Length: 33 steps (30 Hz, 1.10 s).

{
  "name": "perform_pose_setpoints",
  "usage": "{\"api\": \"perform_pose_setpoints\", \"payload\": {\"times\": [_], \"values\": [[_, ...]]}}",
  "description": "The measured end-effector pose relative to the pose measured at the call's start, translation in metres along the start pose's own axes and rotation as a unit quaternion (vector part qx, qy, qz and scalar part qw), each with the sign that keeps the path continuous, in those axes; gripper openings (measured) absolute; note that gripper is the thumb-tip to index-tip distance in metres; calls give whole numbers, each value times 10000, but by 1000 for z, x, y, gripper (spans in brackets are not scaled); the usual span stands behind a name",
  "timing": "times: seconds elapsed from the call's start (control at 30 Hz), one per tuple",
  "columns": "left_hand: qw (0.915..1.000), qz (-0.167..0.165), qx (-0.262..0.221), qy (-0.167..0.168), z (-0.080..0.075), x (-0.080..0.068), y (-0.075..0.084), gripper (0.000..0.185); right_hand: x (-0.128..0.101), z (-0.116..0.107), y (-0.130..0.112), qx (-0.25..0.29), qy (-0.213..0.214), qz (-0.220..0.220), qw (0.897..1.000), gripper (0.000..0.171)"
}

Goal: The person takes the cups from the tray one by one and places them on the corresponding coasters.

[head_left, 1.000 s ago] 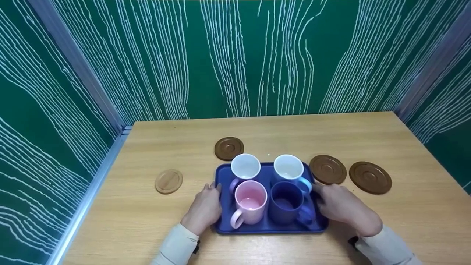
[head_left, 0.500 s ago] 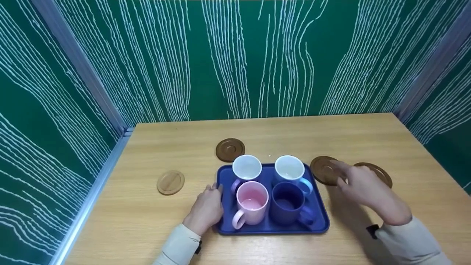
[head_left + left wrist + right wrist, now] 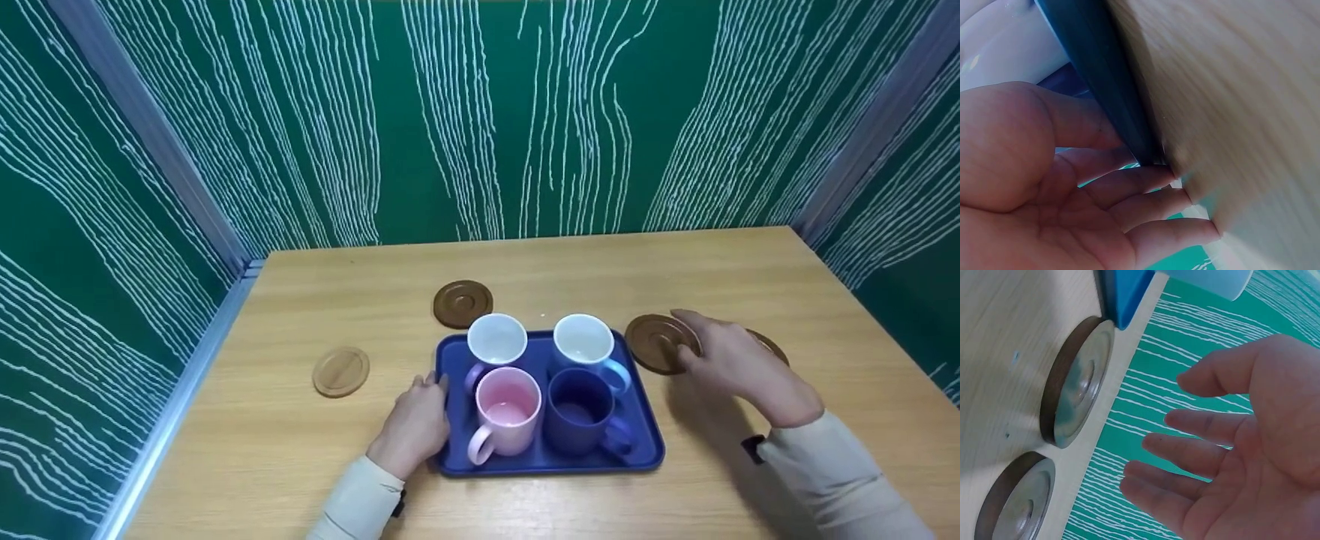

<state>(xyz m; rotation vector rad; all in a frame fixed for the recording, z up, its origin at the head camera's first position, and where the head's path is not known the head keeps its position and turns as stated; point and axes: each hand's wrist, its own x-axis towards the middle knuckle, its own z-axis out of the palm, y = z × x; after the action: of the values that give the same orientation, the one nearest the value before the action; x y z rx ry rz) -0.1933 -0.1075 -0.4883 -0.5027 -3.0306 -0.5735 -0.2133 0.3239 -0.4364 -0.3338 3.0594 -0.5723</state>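
Observation:
My left hand (image 3: 411, 424) lies along the left edge of a blue tray (image 3: 463, 457). In the left wrist view its thumb is at the rim, and its nearly straight fingers reach down to the table. Standing on the tray are a pink mug (image 3: 510, 421), a dark blue mug (image 3: 576, 424), a mug with a purple handle (image 3: 497, 340) and one with a light blue handle (image 3: 583, 341). Above the right side of the table, my right hand (image 3: 739, 367) hovers with nothing in its spread fingers. A round brown wooden coaster (image 3: 654, 345) lies below and beside it.
A second brown coaster (image 3: 771, 346) is partly hidden behind the right hand. Behind the tray lies another brown coaster (image 3: 462, 303), and a smaller pale wooden coaster (image 3: 341, 372) is at the left. Green patterned walls (image 3: 420, 150) stand around the wooden table (image 3: 255, 465).
My right hand has left the tray's right edge and moved right and up, over the brown coasters. My left hand, the tray and the mugs have stayed put.

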Motion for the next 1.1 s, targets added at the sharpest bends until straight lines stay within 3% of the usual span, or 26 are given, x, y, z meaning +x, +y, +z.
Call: {"api": "perform_pose_setpoints", "payload": {"times": [0.27, 0.53, 1.1], "values": [[9999, -48, -12, -94, 0, 1, 3, 45, 6, 0, 6, -62, -142, -83, 9998, 67], [9996, -174, -47, -224, 0, -1, 2, 47, 11, 10, 6, -255, -606, -48, 9978, 85], [10000, 39, -3, 56, 1, -3, 1, 45, 30, 25, 8, -77, -1108, -3, 9938, 88]]}}
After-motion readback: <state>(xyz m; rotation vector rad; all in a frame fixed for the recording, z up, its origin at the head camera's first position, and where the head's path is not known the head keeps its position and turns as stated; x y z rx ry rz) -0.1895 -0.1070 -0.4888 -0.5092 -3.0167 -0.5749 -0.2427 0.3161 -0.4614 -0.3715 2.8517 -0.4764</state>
